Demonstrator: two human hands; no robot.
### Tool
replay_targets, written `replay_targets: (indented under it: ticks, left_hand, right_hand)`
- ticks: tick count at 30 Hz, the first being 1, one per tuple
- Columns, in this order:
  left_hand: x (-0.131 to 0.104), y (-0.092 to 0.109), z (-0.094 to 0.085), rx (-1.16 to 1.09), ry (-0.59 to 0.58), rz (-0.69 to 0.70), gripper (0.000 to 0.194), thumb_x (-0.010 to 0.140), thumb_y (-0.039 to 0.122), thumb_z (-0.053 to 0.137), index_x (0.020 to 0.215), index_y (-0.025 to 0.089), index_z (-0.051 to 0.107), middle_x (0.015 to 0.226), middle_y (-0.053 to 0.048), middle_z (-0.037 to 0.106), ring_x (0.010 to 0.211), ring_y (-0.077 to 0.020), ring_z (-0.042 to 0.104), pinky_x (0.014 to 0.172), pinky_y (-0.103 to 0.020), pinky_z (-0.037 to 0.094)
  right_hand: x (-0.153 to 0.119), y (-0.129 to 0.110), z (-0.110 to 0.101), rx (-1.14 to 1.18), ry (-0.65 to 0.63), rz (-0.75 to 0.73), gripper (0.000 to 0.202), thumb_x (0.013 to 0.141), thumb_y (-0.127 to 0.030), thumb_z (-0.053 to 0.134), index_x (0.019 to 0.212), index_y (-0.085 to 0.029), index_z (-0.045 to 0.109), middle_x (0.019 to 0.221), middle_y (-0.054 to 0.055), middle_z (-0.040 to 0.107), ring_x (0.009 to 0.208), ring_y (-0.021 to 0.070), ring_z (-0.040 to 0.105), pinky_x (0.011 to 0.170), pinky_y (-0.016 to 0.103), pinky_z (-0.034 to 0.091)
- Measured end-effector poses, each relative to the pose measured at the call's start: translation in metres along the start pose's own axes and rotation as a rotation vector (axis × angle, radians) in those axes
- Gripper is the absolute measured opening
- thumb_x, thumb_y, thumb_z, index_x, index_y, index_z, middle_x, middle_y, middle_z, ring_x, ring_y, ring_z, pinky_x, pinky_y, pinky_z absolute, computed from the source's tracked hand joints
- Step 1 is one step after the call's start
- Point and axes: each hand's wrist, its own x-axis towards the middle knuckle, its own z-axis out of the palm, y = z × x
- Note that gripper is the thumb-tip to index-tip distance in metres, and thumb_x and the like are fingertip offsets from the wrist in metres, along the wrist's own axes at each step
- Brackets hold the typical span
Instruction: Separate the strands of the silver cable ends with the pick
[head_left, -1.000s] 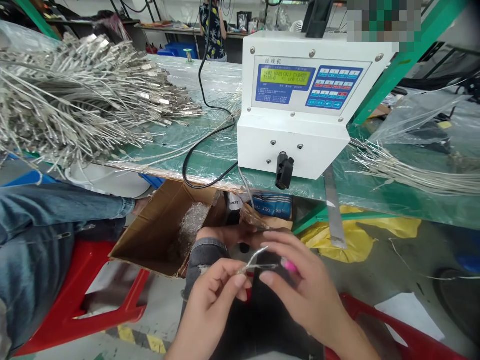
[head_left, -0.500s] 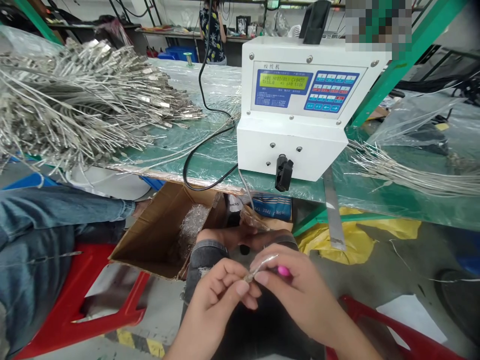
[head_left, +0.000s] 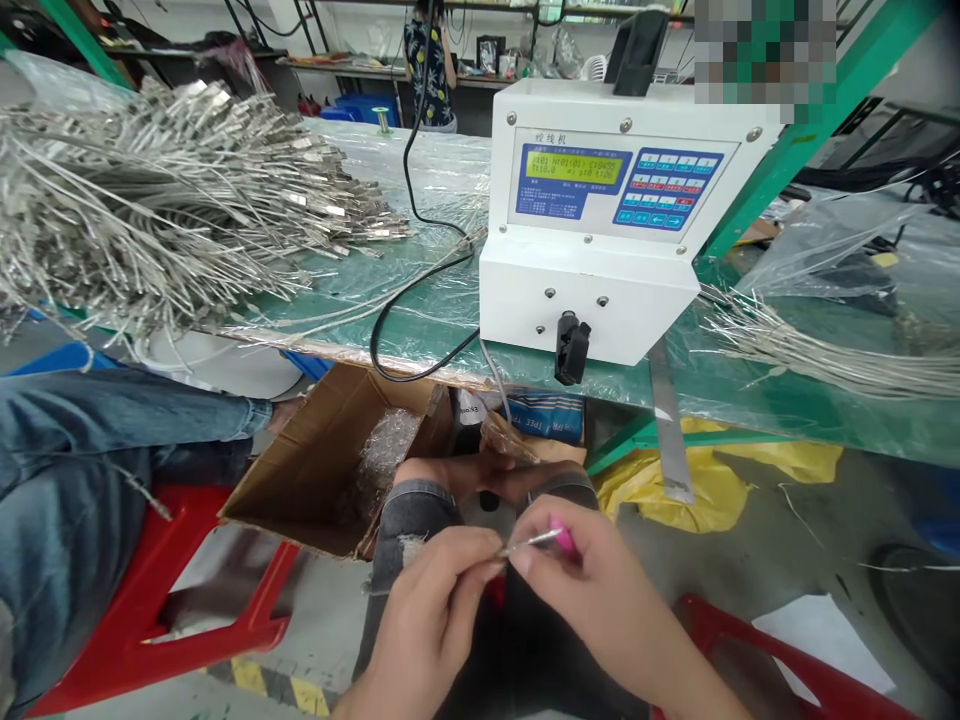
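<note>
Film-covered green worktop [head_left: 442, 325] fills the middle distance of a busy workshop, with a co-worker [head_left: 430, 70] in a patterned top beyond it. Well below its edge, over the lap, a thin silvery wire end [head_left: 536, 541] is held between the two hands. The left hand [head_left: 439, 590] has thumb and forefinger pressed together at one end of it; the right hand [head_left: 592, 580] appears to pinch it between thumb and bent forefinger, just beside a pink item [head_left: 562, 535] too blurred to name. Fingers hide where the metal meets any sleeve, so overtwisting there could go unnoticed. If the left pinch loosened, the strands might slip or splay; a hard tug by the right could kink or snap them. Dropped, the wire could fall between the knees or towards the cardboard box [head_left: 292, 470] near the left knee. Farther out, the steel strip [head_left: 671, 440] overhangs the edge, and a raised knee or arm might knock it loose from under the white wire-twisting machine [head_left: 592, 290]. On the left, ends of the heaped braided cables [head_left: 187, 200] hang over the edge, so a snagged one could drag others down
</note>
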Motion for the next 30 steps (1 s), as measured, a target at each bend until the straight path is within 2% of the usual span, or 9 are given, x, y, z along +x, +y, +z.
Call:
replay_targets:
  ticks: [3,5,8,10,14,16,18,22,30]
  left_hand:
    - [-0.002,-0.004,0.004,-0.021,0.072,0.051,0.03,0.09,0.008,0.055,0.103,0.033,0.067,0.098,0.003,0.072,0.09,-0.011,0.068,0.082,-0.016,0.052]
    - [-0.005,-0.006,0.008,-0.065,0.135,0.02,0.028,0.091,0.01,0.056,0.102,0.033,0.067,0.096,0.004,0.072,0.089,-0.01,0.068,0.081,-0.016,0.052]
    - [-0.007,-0.007,0.012,-0.148,0.255,-0.125,0.015,0.092,0.019,0.059,0.097,0.03,0.067,0.092,0.004,0.071,0.086,-0.0085,0.067,0.083,-0.014,0.052]
    - [-0.006,-0.005,0.013,-0.228,0.283,-0.24,0.006,0.092,0.027,0.061,0.095,0.028,0.066,0.085,0.004,0.07,0.083,-0.0086,0.066,0.081,-0.014,0.052]
    - [-0.001,0.004,0.008,-0.332,0.17,-0.356,0.016,0.088,0.036,0.065,0.101,0.027,0.064,0.083,0.003,0.067,0.079,-0.0099,0.063,0.075,-0.015,0.052]
    - [0.003,0.009,0.005,-0.274,0.094,-0.35,0.021,0.086,0.037,0.069,0.105,0.028,0.066,0.09,0.002,0.068,0.083,-0.0105,0.062,0.076,-0.016,0.05]
    - [0.006,0.012,0.003,-0.185,0.047,-0.311,0.014,0.086,0.036,0.068,0.096,0.027,0.07,0.088,0.002,0.067,0.081,-0.0106,0.06,0.073,-0.016,0.048]
    - [0.01,0.015,0.003,-0.12,0.08,-0.237,0.024,0.09,0.035,0.062,0.07,0.022,0.068,0.071,0.003,0.059,0.07,-0.0099,0.054,0.065,-0.017,0.043]
    - [0.01,0.017,0.006,-0.211,0.136,-0.307,0.027,0.089,0.038,0.062,0.068,0.021,0.063,0.068,0.004,0.055,0.065,-0.0089,0.05,0.062,-0.017,0.039]
  right_hand:
    - [0.004,0.003,0.0,0.104,-0.077,0.077,0.017,0.086,-0.031,0.058,0.079,-0.017,0.061,0.065,-0.003,0.044,0.061,0.0098,0.037,0.054,0.022,0.029]
    - [0.005,0.006,-0.002,0.119,-0.096,0.097,0.02,0.087,-0.035,0.059,0.078,-0.017,0.061,0.064,-0.004,0.041,0.061,0.01,0.035,0.054,0.022,0.027]
    - [0.004,0.008,-0.007,0.077,-0.053,0.111,0.024,0.088,-0.038,0.059,0.076,-0.016,0.058,0.062,-0.004,0.039,0.059,0.0097,0.032,0.053,0.022,0.025]
    - [0.002,0.007,-0.009,0.036,-0.022,0.115,0.024,0.089,-0.037,0.058,0.076,-0.016,0.056,0.061,-0.005,0.039,0.058,0.0094,0.032,0.054,0.023,0.025]
    - [-0.001,0.004,-0.008,-0.058,0.028,0.059,0.018,0.088,-0.031,0.055,0.078,-0.017,0.058,0.069,-0.003,0.049,0.062,0.0103,0.039,0.057,0.023,0.031]
    - [-0.002,0.003,-0.005,-0.119,0.04,0.025,0.015,0.088,-0.029,0.054,0.079,-0.018,0.059,0.074,-0.002,0.054,0.065,0.0115,0.044,0.058,0.024,0.032]
    - [-0.002,0.004,-0.002,-0.19,0.041,-0.016,0.014,0.088,-0.027,0.054,0.079,-0.019,0.061,0.077,-0.001,0.057,0.07,0.0129,0.048,0.06,0.026,0.033]
    - [-0.003,0.006,-0.001,-0.254,0.04,-0.084,0.014,0.09,-0.027,0.055,0.08,-0.021,0.063,0.081,-0.002,0.061,0.074,0.0134,0.054,0.062,0.026,0.035]
    - [-0.005,0.009,-0.001,-0.32,0.086,-0.256,0.022,0.097,-0.027,0.05,0.078,-0.02,0.056,0.08,-0.002,0.058,0.071,0.0105,0.053,0.062,0.025,0.034]
